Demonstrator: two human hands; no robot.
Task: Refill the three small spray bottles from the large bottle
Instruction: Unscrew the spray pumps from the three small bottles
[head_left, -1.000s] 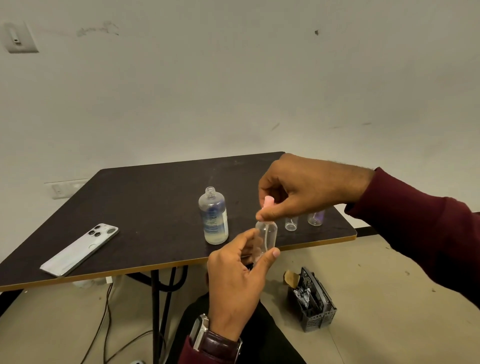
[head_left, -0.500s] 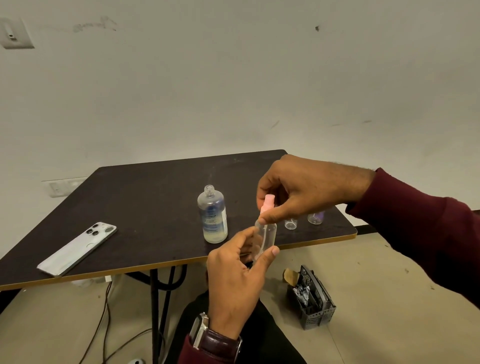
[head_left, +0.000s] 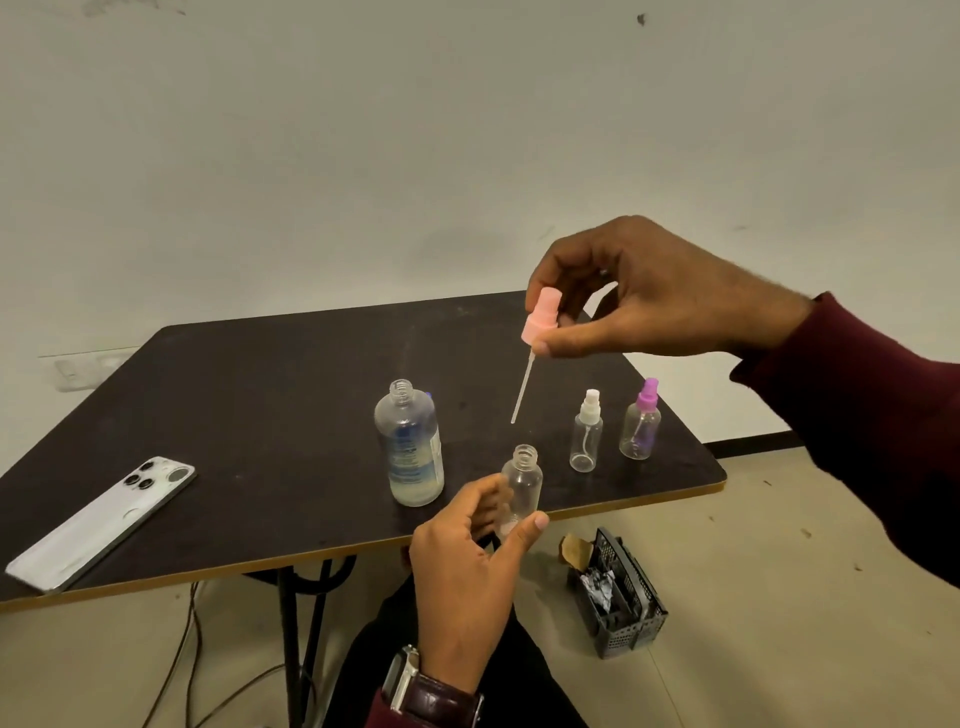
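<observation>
My left hand (head_left: 467, 577) grips a small clear spray bottle (head_left: 523, 483) near the table's front edge, its neck uncapped. Above it my right hand (head_left: 649, 296) pinches the pink spray cap (head_left: 541, 319), whose thin dip tube (head_left: 521, 391) hangs free over the bottle's mouth. The large clear bottle (head_left: 410, 452) stands uncapped just left, with a little liquid at the bottom. Two more small spray bottles stand to the right: one with a white cap (head_left: 587, 434) and one with a purple cap (head_left: 642, 422).
A white phone (head_left: 101, 522) lies face down at the left of the dark table (head_left: 270, 395). On the floor to the right sits a grey slotted basket (head_left: 621, 597) with scraps. Cables hang under the table by its metal leg.
My right hand has lifted the pink spray cap up and out of the small bottle, pulling the dip tube clear. The left hand keeps holding the bottle.
</observation>
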